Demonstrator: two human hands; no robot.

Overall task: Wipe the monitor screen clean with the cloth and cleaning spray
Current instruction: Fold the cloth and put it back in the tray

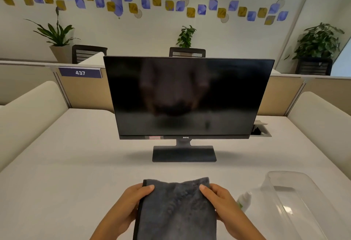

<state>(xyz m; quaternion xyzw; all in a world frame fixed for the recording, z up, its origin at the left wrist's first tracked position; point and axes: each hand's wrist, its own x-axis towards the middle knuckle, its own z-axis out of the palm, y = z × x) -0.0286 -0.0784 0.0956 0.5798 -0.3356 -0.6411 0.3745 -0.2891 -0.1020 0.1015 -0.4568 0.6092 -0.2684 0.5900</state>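
The grey cloth (176, 209) is nearest to me, at 6 o'clock in the view, held up over the desk (76, 163). My left hand (131, 203) pinches its left edge, thumb on top, and my right hand (218, 203) pinches the right edge the same way, so both hands are occupied w/ the cloth. The monitor (186, 95) stands at 12 o'clock, well apart from me, screen dark w/ some hazy marks low on it. The spray bottle (245, 199) is at about 4 o'clock, just beside my right hand, partly hidden behind the wall of a clear plastic box (296, 198); I cannot tell if it stands or lies.

Risks, as I judge: the cloth looks dry, so wiping now may only smear. If I free my right hand for the bottle, I can bump the box or knock the bottle. Pressing hard near the top of the screen may tip the monitor on its narrow stand (184, 153).
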